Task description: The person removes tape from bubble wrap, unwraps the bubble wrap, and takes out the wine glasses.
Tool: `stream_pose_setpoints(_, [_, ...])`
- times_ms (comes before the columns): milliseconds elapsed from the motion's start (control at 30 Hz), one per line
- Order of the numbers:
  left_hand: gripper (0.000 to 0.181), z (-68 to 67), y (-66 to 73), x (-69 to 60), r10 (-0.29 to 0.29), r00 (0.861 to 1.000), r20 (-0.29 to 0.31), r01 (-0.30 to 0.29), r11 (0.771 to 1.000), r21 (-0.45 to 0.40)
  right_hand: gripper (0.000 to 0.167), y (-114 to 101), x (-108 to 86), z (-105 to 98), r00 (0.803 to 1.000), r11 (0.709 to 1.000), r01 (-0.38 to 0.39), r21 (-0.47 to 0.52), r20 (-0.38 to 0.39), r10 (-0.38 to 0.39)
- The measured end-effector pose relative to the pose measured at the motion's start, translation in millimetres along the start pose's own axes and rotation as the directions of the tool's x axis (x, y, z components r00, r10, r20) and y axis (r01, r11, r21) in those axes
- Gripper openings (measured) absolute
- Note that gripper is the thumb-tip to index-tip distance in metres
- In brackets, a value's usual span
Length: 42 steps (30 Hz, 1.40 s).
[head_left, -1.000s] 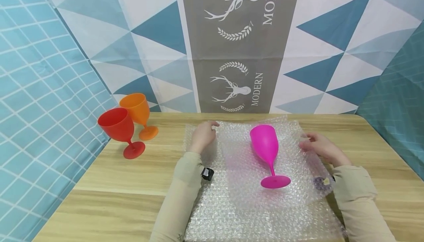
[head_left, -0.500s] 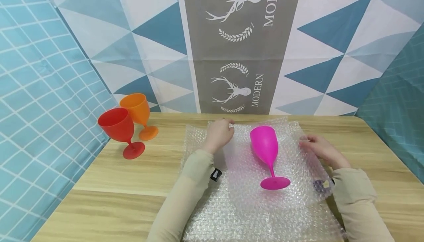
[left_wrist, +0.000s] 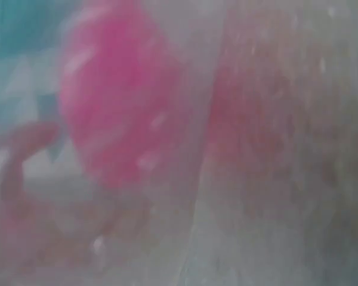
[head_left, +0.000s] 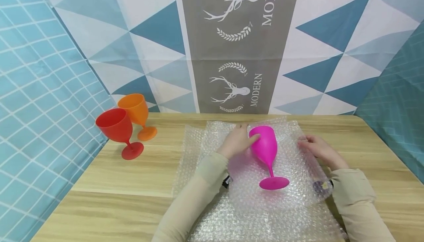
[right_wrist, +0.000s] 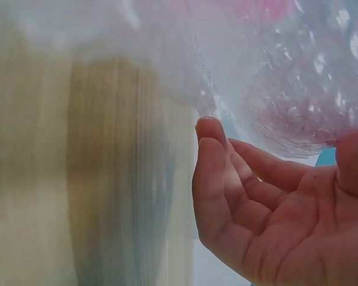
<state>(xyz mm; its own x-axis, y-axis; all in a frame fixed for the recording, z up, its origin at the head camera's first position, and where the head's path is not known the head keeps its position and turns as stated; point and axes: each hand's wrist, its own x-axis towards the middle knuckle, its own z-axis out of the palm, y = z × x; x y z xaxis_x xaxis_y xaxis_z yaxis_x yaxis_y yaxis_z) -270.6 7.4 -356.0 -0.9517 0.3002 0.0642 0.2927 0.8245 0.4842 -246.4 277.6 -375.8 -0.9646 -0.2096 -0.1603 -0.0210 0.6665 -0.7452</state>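
A magenta plastic goblet (head_left: 265,146) lies on overlapping sheets of bubble wrap (head_left: 245,220). My left hand (head_left: 236,140) reaches in from its left, thumb across the side of the bowl; how its other fingers close is hidden. The left wrist view is blurred, with the pink goblet (left_wrist: 122,101) showing behind clear wrap. Right of the goblet, my right hand (head_left: 319,150) pinches the edge of the upper bubble wrap. The right wrist view shows bent fingers (right_wrist: 212,173) at that wrap edge, with the thumb at the right margin.
Two more goblets stand at the left back of the wooden table (head_left: 109,194): a red one (head_left: 116,126) in front and an orange one (head_left: 136,111) behind it. A patterned wall hanging (head_left: 232,50) rises beyond the table's back edge.
My left hand has moved right from the wrap's left side to the goblet's bowl. The right hand and the goblet have hardly moved.
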Motion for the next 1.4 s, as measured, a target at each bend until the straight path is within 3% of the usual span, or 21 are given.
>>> stream_pose_setpoints(100, [0.079,5.3,3.0,0.5,-0.016,1.000,0.023,0.018,0.995,-0.097,0.058,-1,0.0,1,1.000,1.000,0.004,-0.002,-0.015,-0.004])
stream_pose_setpoints(200, [0.085,10.7,4.4,0.9,-0.018,0.999,0.043,0.024,0.990,-0.139,0.056,-2,0.2,2,0.999,1.000,0.019,-0.001,-0.026,-0.019])
stream_pose_setpoints(333, [0.089,17.1,7.0,0.2,-0.010,0.998,0.067,0.020,0.988,-0.155,0.053,0,0.3,3,0.999,0.999,0.033,0.005,-0.026,-0.033])
stream_pose_setpoints(500, [0.091,20.5,8.8,-0.4,0.017,0.999,0.052,-0.008,0.986,-0.169,0.052,0,0.5,4,0.999,0.999,0.036,0.014,-0.025,-0.036])
stream_pose_setpoints(767, [0.089,20.3,3.0,-3.4,-0.009,0.998,0.066,0.024,0.971,-0.238,0.048,2,2.3,5,0.997,0.997,0.070,0.026,-0.033,-0.069])
stream_pose_setpoints(1200, [0.080,18.8,-8.7,-5.6,0.040,0.996,0.079,-0.001,0.897,-0.442,0.049,4,1.8,7,0.996,0.996,0.085,0.036,-0.028,-0.084])
stream_pose_setpoints(1400, [0.077,17.5,-9.0,-6.6,0.022,0.995,0.099,0.037,0.836,-0.548,0.050,6,2.1,7,0.996,0.995,0.090,0.037,-0.026,-0.089])
